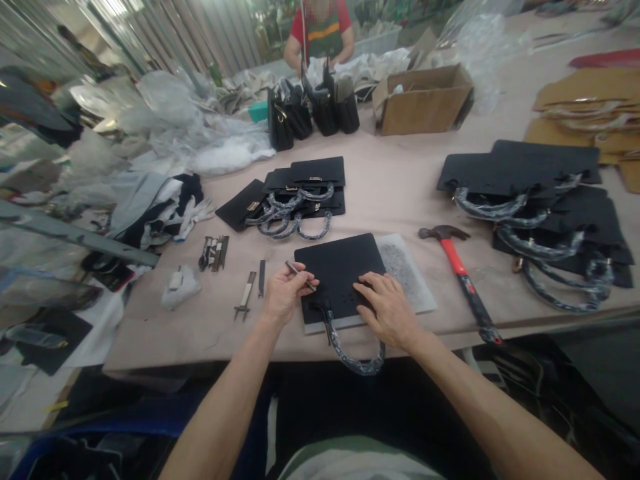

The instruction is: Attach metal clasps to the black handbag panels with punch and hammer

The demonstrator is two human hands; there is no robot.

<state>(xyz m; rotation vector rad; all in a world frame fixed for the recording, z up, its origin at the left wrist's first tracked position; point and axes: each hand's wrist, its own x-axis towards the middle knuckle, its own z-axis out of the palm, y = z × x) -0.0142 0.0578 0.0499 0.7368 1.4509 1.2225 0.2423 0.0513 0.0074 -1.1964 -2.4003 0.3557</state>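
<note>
A black bag panel (343, 267) lies in front of me, its plastic-wrapped handle (357, 363) curving over the table's near edge. Under it is a pale, worn board (407, 273). My left hand (287, 290) pinches a slim metal punch-like tool (294, 268) at the panel's left side. Fingers apart, my right hand (387, 303) rests on the panel's right part and holds nothing. A claw hammer (457, 267) with a red and black handle lies to the right. Left of my left hand are a pronged tool (244, 297) and a flat metal strip (261, 279).
Several black panels with wrapped handles are piled at right (520, 177) and beyond my work (317, 172). Farther back stand black bags (325, 107) and a cardboard box (423, 100). Small tools (215, 253) lie at left. A person (323, 33) works across the table.
</note>
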